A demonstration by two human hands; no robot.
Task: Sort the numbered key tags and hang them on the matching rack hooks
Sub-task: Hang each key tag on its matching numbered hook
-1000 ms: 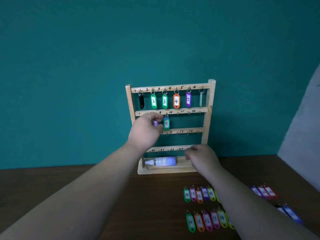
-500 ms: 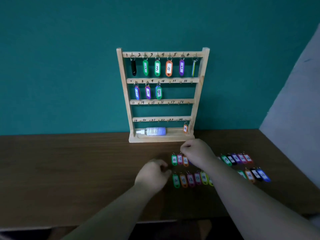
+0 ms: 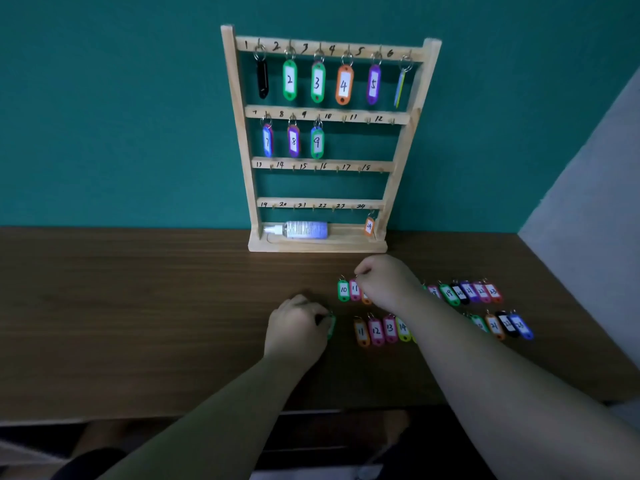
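Pinching tags now with both hands.

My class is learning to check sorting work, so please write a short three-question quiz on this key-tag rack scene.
1. True or false: tag 9 is the highest number hanging on the second row of the rack.
2. Multiple choice: the left hand grips a tag that is A) orange, B) green, C) black.
3. Short answer: which number is on the only tag hanging from the bottom row?
Key: 1 true. 2 B, the green tag. 3 the number 24, on the orange tag.
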